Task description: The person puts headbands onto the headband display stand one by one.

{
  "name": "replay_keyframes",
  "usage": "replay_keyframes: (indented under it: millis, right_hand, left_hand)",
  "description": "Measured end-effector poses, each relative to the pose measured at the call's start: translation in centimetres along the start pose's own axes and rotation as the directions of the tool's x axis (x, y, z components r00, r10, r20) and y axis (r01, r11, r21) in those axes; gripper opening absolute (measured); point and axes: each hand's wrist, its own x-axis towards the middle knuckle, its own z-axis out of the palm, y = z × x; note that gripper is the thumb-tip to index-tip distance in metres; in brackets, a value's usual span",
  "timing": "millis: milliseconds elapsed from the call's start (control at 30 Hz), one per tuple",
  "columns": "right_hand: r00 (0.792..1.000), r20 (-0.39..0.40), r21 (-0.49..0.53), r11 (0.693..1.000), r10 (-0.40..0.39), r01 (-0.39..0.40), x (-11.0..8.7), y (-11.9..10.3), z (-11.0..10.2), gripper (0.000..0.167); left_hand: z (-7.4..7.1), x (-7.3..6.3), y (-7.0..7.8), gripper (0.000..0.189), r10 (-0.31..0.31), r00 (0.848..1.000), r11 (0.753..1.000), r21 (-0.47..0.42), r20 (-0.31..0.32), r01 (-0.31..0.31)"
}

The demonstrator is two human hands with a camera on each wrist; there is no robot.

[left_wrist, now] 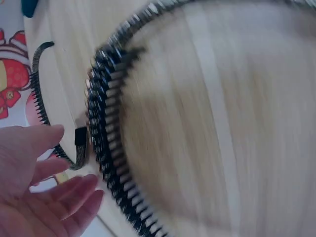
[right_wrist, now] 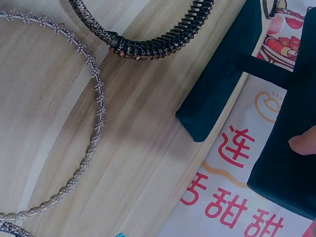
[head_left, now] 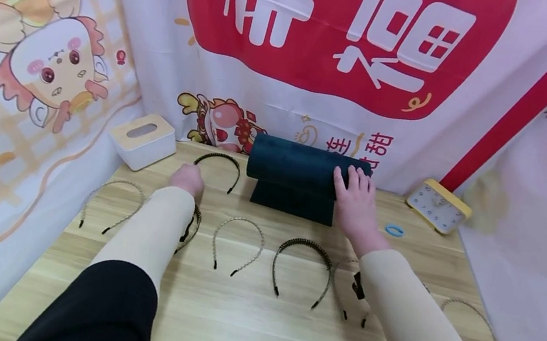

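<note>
My left hand is beside a thin dark headband at the back left of the table. In the left wrist view its thumb and loosely bent fingers stand apart around the end of that headband, overlapping it. A black toothed headband looms close to that camera. My right hand rests on the right end of a dark green padded roll stand, its fingers lying over the top. Against the roll, the right wrist view shows one fingertip; the rest of this hand is out of that frame.
Several headbands lie in front, among them a pale one, a dark braided one and one at the far left. A tissue box, a yellow clock and a blue ring-shaped item stand or lie near the printed curtain.
</note>
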Motion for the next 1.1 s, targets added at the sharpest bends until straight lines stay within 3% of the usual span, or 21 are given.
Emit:
replay_keyframes:
  millis: [167,300,433,600,700,767,833,867,967,1000,1033,1067,1100]
  right_hand:
    - [1.000,0.016,0.004,1.000,0.012,-0.012,-0.1,-0.7,0.0,0.070]
    - [1.000,0.019,-0.009,1.000,0.020,-0.020,0.0,-1.2,0.0,0.068]
    - [0.999,0.035,-0.013,1.000,0.018,-0.018,0.3,-1.7,-0.1,0.070]
    - [0.999,0.044,-0.020,1.000,0.022,-0.022,0.7,-1.8,-0.2,0.073]
    - [0.999,0.044,-0.028,0.999,0.026,-0.025,0.7,-1.8,-0.2,0.073]
    - [0.998,0.055,-0.030,0.999,0.029,-0.028,0.7,-1.7,-0.2,0.073]
    - [0.997,0.066,-0.031,0.999,0.031,-0.029,0.6,-1.7,-0.2,0.074]
    - [0.997,0.071,-0.034,0.999,0.032,-0.030,0.6,-1.7,-0.2,0.074]
    - [0.995,0.088,-0.041,0.999,0.037,-0.034,0.5,-1.6,0.0,0.074]
    - [0.995,0.089,-0.038,0.999,0.039,-0.036,0.5,-1.6,0.0,0.075]
    - [0.995,0.093,-0.038,0.999,0.041,-0.037,0.5,-1.6,0.0,0.075]
    - [0.995,0.094,-0.038,0.999,0.042,-0.039,0.5,-1.5,0.1,0.076]
    - [0.994,0.095,-0.038,0.998,0.044,-0.040,0.5,-1.4,0.1,0.078]
  left_hand:
    - [0.3,-0.1,-0.7,0.062,-0.105,0.992,0.989,-0.117,-0.074,0.096]
    - [0.8,0.3,-1.5,0.055,-0.160,0.986,0.978,-0.144,-0.046,0.152]
    - [0.9,0.7,-2.2,0.051,-0.177,0.984,0.963,-0.212,-0.027,0.167]
    - [0.5,1.0,-2.2,0.050,-0.202,0.975,0.923,-0.350,-0.095,0.157]
    - [-0.1,1.0,-1.2,0.044,-0.245,0.963,0.862,-0.479,-0.110,0.165]
    - [-0.6,0.8,-0.2,0.042,-0.288,0.955,0.786,-0.587,-0.073,0.192]
    - [-1.3,0.8,0.6,0.042,-0.321,0.947,0.669,-0.707,0.001,0.228]
    - [-1.6,0.8,1.0,0.045,-0.328,0.944,0.588,-0.773,0.042,0.239]
    - [-2.9,0.6,2.0,0.051,-0.328,0.929,0.258,-0.929,0.173,0.264]
    - [-3.4,0.5,2.4,0.051,-0.316,0.926,0.168,-0.948,0.206,0.269]
    - [-3.9,0.3,2.7,0.051,-0.301,0.925,0.085,-0.960,0.231,0.268]
    - [-4.4,0.0,3.1,0.052,-0.291,0.924,0.025,-0.964,0.247,0.266]
    - [-4.8,-0.3,3.5,0.049,-0.282,0.925,-0.003,-0.965,0.253,0.263]
